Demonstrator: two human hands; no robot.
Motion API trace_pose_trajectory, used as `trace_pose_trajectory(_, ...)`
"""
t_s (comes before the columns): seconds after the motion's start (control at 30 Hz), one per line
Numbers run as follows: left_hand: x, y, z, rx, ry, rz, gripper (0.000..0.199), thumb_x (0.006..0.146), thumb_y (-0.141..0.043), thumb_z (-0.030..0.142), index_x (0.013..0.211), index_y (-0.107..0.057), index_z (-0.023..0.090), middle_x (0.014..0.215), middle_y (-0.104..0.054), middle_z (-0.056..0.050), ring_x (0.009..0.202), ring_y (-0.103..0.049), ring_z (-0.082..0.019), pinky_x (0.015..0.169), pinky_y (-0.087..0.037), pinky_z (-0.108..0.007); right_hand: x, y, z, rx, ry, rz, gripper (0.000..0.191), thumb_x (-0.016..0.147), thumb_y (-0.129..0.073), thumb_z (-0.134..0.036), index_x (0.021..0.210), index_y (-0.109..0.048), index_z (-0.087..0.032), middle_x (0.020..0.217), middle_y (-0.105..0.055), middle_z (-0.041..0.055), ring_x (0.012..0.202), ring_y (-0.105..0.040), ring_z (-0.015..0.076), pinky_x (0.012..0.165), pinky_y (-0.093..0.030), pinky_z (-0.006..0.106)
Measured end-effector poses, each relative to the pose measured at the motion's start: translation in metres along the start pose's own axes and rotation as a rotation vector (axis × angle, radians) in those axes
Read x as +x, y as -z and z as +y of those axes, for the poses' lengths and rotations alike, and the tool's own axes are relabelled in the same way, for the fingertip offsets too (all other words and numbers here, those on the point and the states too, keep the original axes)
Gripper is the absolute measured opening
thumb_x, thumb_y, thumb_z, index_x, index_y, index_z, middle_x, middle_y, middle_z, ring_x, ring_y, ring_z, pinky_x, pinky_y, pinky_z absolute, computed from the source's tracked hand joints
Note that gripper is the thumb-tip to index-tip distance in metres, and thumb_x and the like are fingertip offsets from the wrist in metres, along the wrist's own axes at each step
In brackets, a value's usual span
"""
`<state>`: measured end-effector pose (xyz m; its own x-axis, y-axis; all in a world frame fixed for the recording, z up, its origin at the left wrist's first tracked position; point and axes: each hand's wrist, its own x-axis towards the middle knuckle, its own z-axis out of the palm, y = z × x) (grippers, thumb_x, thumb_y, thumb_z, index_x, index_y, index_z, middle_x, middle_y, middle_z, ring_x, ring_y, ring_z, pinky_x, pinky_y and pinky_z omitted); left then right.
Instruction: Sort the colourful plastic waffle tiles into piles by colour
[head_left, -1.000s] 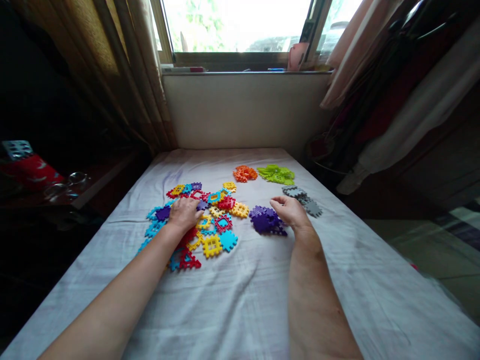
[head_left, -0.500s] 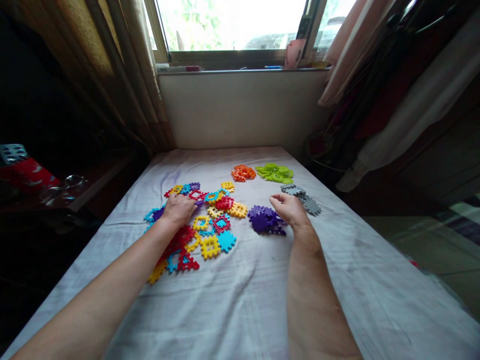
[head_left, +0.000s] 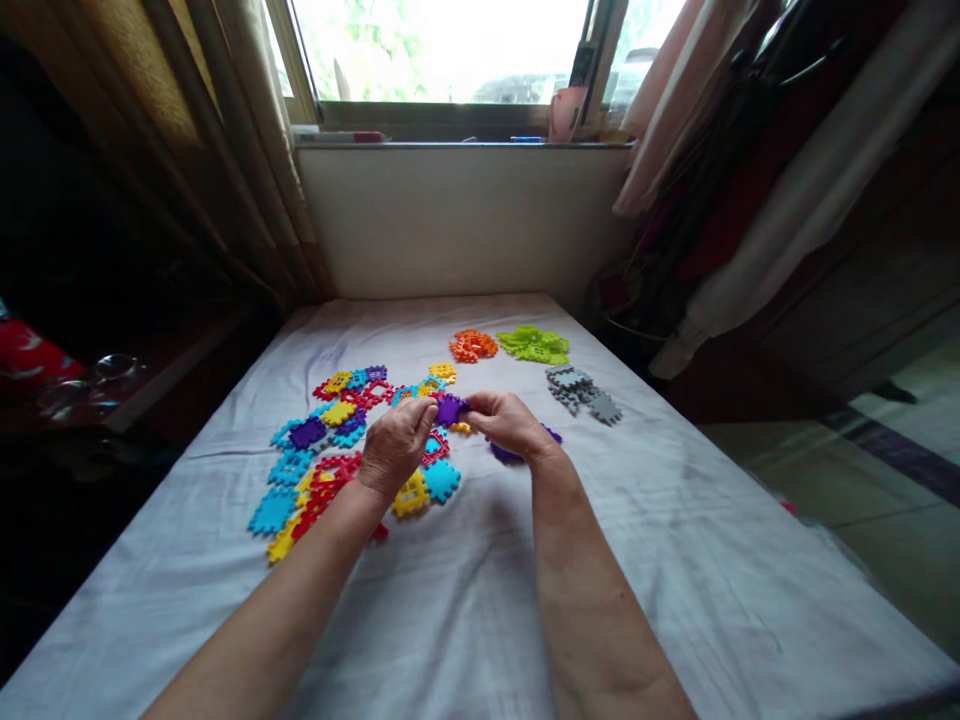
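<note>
A pale sheet (head_left: pixel 480 620) spreads across most of the view, with the window (head_left: pixel 442 50) beyond its far edge and a curtain (head_left: pixel 180 150) at the left. On the sheet, the biggest spread is the mixed pile (head_left: pixel 339 466) of red, yellow, blue and purple toothed pieces, lying left of centre and partly behind the left arm.

The left hand (head_left: pixel 397 443) is closed, thumb and fingers pinching the left edge of a purple piece. The right hand (head_left: pixel 504 420) pinches the opposite edge (its other fingers look curled in).

Single-colour heaps lie apart from the pile: green (head_left: pixel 534 344) and orange (head_left: pixel 473 346) beyond the hands, grey (head_left: pixel 603 406) out to the right, and the purple heap (head_left: pixel 505 455), half hidden by the right hand and so much nearer to it than to the left.

Smallest is the purple piece (head_left: pixel 451 410) itself, directly between the two sets of fingertips, over the pile's right side; roughly square, it shows no clear long axis.
</note>
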<state>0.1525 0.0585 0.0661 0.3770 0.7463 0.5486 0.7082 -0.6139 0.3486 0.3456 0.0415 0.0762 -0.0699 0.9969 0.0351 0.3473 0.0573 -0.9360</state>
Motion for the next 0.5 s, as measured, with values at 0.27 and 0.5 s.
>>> trace_pose_trajectory(0.27,-0.013,0.013,-0.039,-0.003,0.073,-0.025,0.033,0.095,-0.046,0.040,0.117,-0.065,0.023,0.114,-0.074,-0.006,0.097,-0.070,-0.019,0.092,-0.054,-0.034,-0.026,0.076,0.023,-0.674,-0.495,0.616,0.030,0.083,-0.062,-0.028,0.106,-0.079,-0.028,0.099,-0.079,0.0054,0.091,-0.072,0.0234,0.079,-0.053,0.030)
trace_pose_trajectory(0.5,-0.035,0.047,-0.105,0.209,0.151,0.001,0.034,0.091,-0.046,0.038,0.113,-0.067,0.022,0.123,-0.069,-0.009,0.116,-0.063,-0.024,0.104,-0.048,-0.039,-0.030,0.079,0.038,-0.681,-0.588,0.591,0.027,0.076,-0.068,-0.027,0.100,-0.081,-0.030,0.099,-0.079,0.0035,0.088,-0.073,0.0222,0.076,-0.054,0.028)
